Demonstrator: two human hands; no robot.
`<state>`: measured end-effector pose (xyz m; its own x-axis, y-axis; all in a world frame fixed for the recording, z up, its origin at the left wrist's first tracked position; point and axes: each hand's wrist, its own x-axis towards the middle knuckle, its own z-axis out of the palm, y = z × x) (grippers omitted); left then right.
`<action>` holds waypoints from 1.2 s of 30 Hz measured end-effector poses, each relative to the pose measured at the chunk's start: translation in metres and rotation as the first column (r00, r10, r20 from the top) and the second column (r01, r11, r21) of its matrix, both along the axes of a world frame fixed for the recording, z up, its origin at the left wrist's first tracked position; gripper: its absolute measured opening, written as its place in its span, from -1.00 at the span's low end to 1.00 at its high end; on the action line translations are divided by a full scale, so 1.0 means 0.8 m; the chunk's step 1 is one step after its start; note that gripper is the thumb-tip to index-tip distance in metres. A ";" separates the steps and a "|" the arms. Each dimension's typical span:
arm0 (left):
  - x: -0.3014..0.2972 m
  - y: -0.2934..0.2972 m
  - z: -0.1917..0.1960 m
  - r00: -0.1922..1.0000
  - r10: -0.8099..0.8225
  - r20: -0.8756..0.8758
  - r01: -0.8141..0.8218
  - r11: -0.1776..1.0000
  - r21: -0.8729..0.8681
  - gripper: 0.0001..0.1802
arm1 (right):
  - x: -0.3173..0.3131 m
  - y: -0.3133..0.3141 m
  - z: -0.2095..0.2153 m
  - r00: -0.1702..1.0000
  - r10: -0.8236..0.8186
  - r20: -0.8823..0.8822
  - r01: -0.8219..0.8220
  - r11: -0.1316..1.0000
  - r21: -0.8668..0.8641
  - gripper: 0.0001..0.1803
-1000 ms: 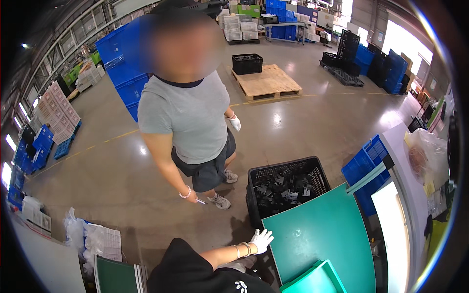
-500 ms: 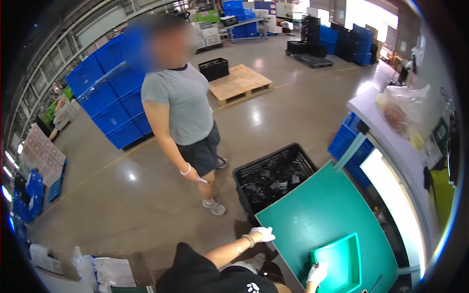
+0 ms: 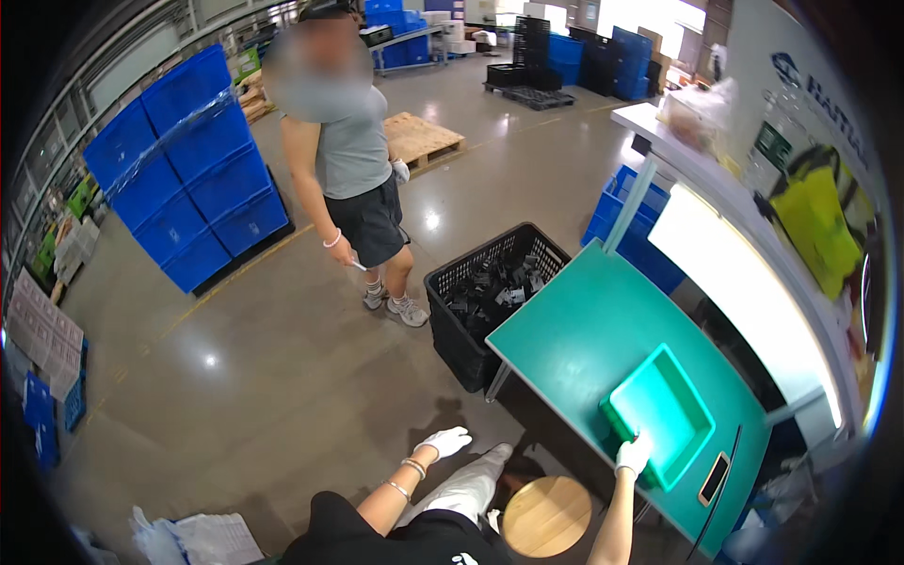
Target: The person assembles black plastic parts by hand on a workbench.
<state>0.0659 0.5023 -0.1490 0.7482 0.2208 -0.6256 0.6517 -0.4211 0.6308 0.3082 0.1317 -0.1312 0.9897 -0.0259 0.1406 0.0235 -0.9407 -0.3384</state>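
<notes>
My right hand (image 3: 633, 454), in a white glove, grips the near left rim of an empty green plastic tray (image 3: 704, 426). The tray rests on the green-topped table (image 3: 574, 320); its inside is bright under the lamp. My left hand (image 3: 444, 441), also gloved in white, hangs over the floor left of the table, above my leg. Its fingers are stretched out and hold nothing. On the table beside the tray lies a phone (image 3: 715, 478), along with a thin dark rod (image 3: 725, 494).
A black crate (image 3: 461, 339) of dark parts stands against the table's far left side. A round wooden stool (image 3: 547, 517) is close by me. Another person (image 3: 353, 160) stands beyond the crate, near stacked blue bins (image 3: 188, 179). A lit lamp (image 3: 744, 301) runs along the table's right.
My left hand has left the table's corner and moved over the floor. The view has shifted, bringing the stool and phone into sight. My right hand stays at the tray's rim.
</notes>
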 end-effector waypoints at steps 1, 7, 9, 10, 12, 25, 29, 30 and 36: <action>-0.007 -0.002 -0.004 0.999 -0.047 -0.009 0.047 0.999 0.001 -0.41 | -0.016 -0.016 -0.007 0.992 -0.103 0.067 0.094 0.988 0.121 -0.53; -0.076 0.011 0.001 0.981 -0.105 0.164 0.096 0.994 0.060 -0.49 | -0.289 -0.125 0.002 0.737 0.117 -0.665 0.526 0.519 0.674 -0.86; -0.058 -0.008 0.037 0.990 -0.069 0.122 0.069 0.998 0.007 -0.47 | -0.410 -0.187 -0.006 0.536 -0.073 -0.841 0.728 0.545 0.417 -0.85; -0.061 -0.005 0.039 0.989 -0.069 0.134 0.067 0.998 0.018 -0.47 | -0.455 -0.203 0.006 0.495 -0.011 -0.869 0.710 0.582 0.397 -0.75; -0.063 -0.013 0.033 0.983 -0.180 0.039 0.175 0.979 0.106 -0.45 | -0.519 -0.210 -0.023 0.526 -0.182 -0.830 0.795 0.452 0.405 -0.71; 0.007 -0.135 0.007 0.855 -0.518 -0.015 0.518 0.853 0.060 -0.48 | -0.682 -0.220 -0.119 0.558 -0.086 -0.825 0.789 -0.251 0.560 -0.84; 0.040 -0.183 0.005 0.856 -0.517 0.013 0.515 0.855 0.063 -0.48 | -0.650 -0.222 -0.119 0.593 -0.104 -0.798 0.718 -0.380 0.583 -0.89; 0.051 -0.197 0.010 0.840 -0.542 0.019 0.539 0.837 0.094 -0.48 | -0.640 -0.222 -0.115 0.555 -0.177 -0.812 0.771 -0.257 0.583 -0.89; 0.082 -0.251 0.027 0.823 -0.561 0.088 0.545 0.824 0.154 -0.53 | -0.638 -0.289 -0.183 0.852 -0.046 -0.521 0.523 0.061 0.850 -0.86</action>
